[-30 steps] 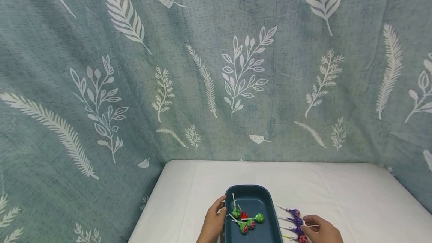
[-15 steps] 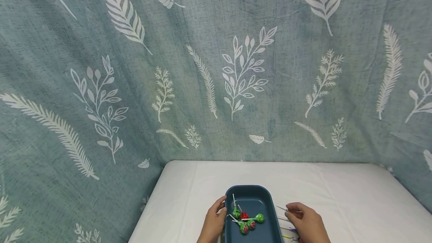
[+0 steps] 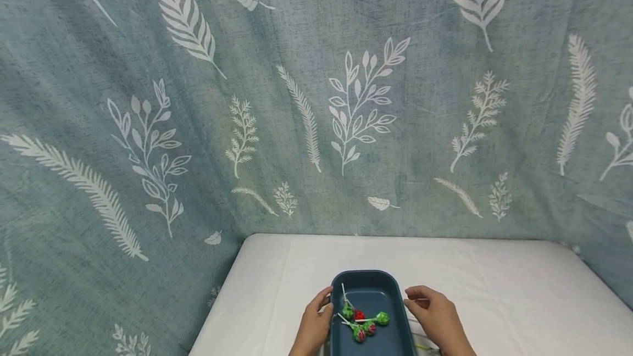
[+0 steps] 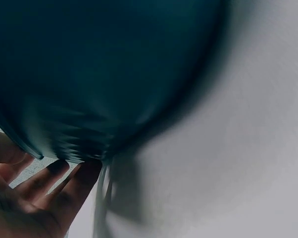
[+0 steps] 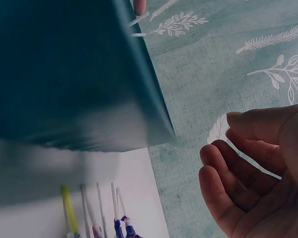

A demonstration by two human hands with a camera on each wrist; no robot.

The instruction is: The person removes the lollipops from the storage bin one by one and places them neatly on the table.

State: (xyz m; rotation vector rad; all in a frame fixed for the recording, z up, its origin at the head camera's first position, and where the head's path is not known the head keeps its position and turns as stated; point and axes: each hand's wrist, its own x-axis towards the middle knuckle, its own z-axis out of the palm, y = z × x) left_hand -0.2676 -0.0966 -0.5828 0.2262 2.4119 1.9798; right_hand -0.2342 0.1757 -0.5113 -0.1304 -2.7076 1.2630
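My left hand (image 3: pixel 314 320) touches the left side of a dark blue tray (image 3: pixel 370 293). In the left wrist view, several fingertips meet the outside wall of the tray (image 4: pixel 104 69). Inside it lie a few wrapped lollipops, among them a green lollipop (image 3: pixel 382 318) and a red lollipop (image 3: pixel 359 315). Just off the right rim hovers my right hand (image 3: pixel 435 315), fingers loosely bent, thumb near the index finger, nothing seen between them. Beneath it are more lollipops, mostly hidden in the head view. The right wrist view shows their sticks, with a yellow stick (image 5: pixel 66 206) and a purple-wrapped lollipop (image 5: pixel 128 228).
A white-covered table (image 3: pixel 519 284) extends behind the tray and to both sides. A green-blue curtain (image 3: pixel 296 125) printed with white leaves hangs behind it and along the left.
My right hand has moved left and farther away, from the heads of the purple lollipops to beside the tray's right rim. It now covers most of that row. The left hand stays at the tray.
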